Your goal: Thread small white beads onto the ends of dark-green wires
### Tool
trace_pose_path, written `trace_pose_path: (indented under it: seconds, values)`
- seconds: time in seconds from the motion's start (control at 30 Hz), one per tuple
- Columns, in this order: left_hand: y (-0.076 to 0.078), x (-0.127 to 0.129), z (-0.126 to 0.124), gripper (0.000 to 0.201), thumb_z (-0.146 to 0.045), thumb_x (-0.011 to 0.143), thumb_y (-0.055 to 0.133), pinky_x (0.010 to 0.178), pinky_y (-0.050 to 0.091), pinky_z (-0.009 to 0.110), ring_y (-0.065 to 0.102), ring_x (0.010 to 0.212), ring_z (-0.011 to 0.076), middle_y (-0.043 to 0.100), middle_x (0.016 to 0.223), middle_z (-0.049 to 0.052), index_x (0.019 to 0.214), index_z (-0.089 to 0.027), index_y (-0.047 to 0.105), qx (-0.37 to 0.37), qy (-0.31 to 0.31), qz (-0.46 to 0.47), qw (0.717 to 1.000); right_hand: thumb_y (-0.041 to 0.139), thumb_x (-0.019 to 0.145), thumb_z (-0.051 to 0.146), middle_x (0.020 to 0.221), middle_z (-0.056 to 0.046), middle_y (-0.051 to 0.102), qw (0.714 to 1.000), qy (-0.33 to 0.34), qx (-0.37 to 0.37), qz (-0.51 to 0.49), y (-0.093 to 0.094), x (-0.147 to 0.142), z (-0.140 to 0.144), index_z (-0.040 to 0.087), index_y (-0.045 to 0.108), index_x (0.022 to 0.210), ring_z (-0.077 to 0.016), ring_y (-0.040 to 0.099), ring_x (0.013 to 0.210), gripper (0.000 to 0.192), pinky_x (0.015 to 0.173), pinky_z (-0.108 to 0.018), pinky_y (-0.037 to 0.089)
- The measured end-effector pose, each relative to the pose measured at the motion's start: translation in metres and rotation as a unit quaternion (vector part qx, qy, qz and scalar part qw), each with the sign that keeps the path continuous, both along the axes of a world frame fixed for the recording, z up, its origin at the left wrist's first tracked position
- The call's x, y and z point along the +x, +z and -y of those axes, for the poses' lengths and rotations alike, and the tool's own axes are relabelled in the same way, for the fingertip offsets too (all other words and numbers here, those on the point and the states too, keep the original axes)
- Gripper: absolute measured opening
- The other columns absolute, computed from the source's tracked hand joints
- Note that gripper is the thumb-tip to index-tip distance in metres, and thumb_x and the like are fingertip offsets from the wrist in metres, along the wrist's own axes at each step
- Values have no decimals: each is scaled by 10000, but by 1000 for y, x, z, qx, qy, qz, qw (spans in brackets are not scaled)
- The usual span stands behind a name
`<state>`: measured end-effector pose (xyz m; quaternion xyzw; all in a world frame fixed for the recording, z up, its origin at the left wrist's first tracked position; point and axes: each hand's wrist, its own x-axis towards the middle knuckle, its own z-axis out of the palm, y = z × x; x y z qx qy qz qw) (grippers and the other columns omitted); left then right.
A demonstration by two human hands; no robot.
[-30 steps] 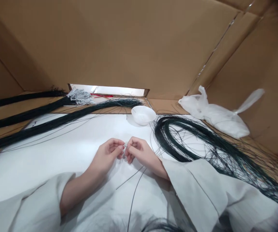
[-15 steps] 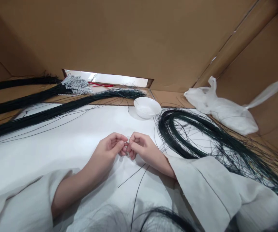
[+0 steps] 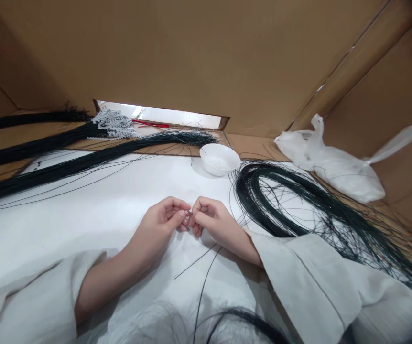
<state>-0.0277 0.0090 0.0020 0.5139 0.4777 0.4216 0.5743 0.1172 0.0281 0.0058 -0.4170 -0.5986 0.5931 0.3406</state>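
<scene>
My left hand [image 3: 166, 217] and my right hand [image 3: 208, 217] meet fingertip to fingertip above the white table top [image 3: 120, 229]. Both are closed in a pinch on a thin dark cord [image 3: 190, 213], of which only a short bit shows between the fingers. Under my right wrist two dark cord ends [image 3: 196, 260] trail down towards me; whether they belong to the pinched piece I cannot tell. Just beyond my hands stands a white bowl [image 3: 219, 160] with small pale bits inside, too small to name.
A looped bundle of dark cords [image 3: 252, 191] lies at right, beside a white plastic bag [image 3: 338, 162]. Long dark bundles [image 3: 94, 167] stretch along the left, one ending in white beaded strands [image 3: 114, 125]. Red strips [image 3: 152, 124] lie near a slot in the cardboard wall [image 3: 191, 57].
Both hands keep their pinch in nearly the same place, with only a slight shift of the fingertips. The whole view has moved very little.
</scene>
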Motion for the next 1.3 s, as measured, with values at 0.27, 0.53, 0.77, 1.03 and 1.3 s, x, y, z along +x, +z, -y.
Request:
trace_pose_path:
  seconds: [0.27,0.53,0.77,1.03,1.3]
  values:
    - [2,0,1,53,-172,804,486,601,400,230,520,596,95,552,638,-22,832,-142,520,1,-2,-9,1000,456,689,115,550,14,549,1000,5,-10,-3,-3,1,-1,149,472,639,-71,497,462,62,459,-192,409]
    - [2,1,0,60,-171,799,489,585,401,220,516,584,91,556,617,-24,818,-139,535,-2,-3,-3,1000,478,706,138,571,3,558,1000,7,-14,6,-3,1,-2,144,489,646,-70,506,469,61,464,-194,418]
    - [2,1,0,67,-173,788,486,576,401,214,512,576,93,552,610,-23,812,-140,539,3,-2,-14,1000,480,723,143,567,6,556,1000,7,-12,5,-2,1,-1,142,491,654,-64,500,471,71,469,-186,416]
    - [4,-2,5,140,-193,801,454,679,421,260,564,728,140,624,810,17,839,-178,588,91,48,-173,980,492,776,218,548,22,532,999,16,-10,28,-5,1,0,146,490,718,-54,459,398,92,389,-170,360]
    - [3,-2,10,159,-233,819,448,704,447,267,592,779,148,623,874,18,944,-203,542,154,76,-258,951,481,817,274,610,9,551,993,20,84,82,-8,-1,5,164,486,804,-79,498,513,111,473,-194,389]
